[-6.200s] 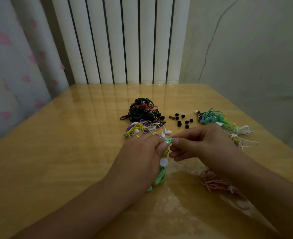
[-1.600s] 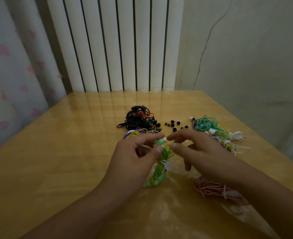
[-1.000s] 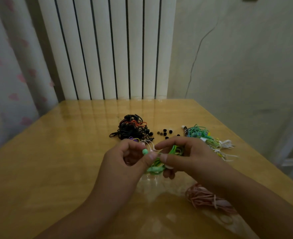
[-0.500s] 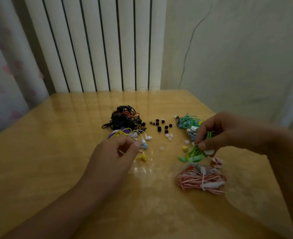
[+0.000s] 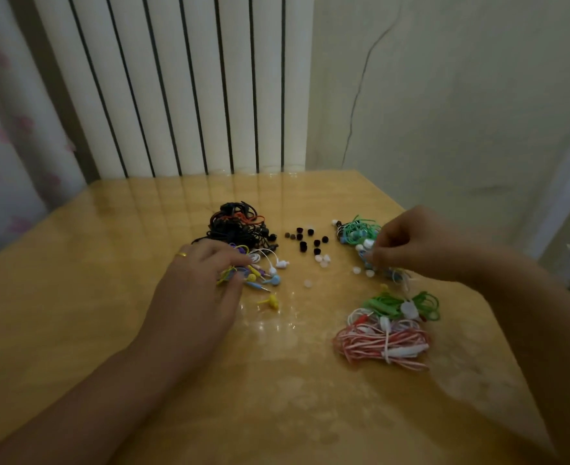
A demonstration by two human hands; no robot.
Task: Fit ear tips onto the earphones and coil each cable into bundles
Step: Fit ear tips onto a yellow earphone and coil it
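Green coiled bundle is seen lying free near the worktop right edge, beside the pink bundle. Left hand is curled on mixed earphones; right hand pinches the teal pile. Bare worktop is left nearside.

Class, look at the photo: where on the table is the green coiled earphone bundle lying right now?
In the head view, the green bundle lies on the table's right side, just behind the red-and-white bundle, nearer the viewer than the right hand.
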